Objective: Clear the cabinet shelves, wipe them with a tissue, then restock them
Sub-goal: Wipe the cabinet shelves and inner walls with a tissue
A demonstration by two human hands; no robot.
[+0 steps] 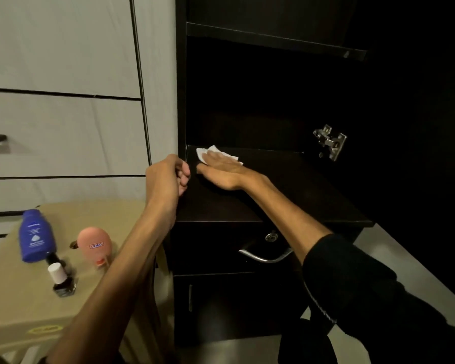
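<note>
A dark cabinet stands open, and its lower shelf is bare of items. My right hand lies flat, palm down, on a white tissue at the shelf's back left corner. My left hand curls around the cabinet's left side panel at shelf height. On the beige table to the left stand a blue lotion bottle, a pink egg-shaped bottle and two dark nail polish bottles.
An upper shelf sits above, dark and hard to read. A metal hinge is on the right inner wall. Below the shelf is a drawer with a curved metal handle. White drawers fill the left.
</note>
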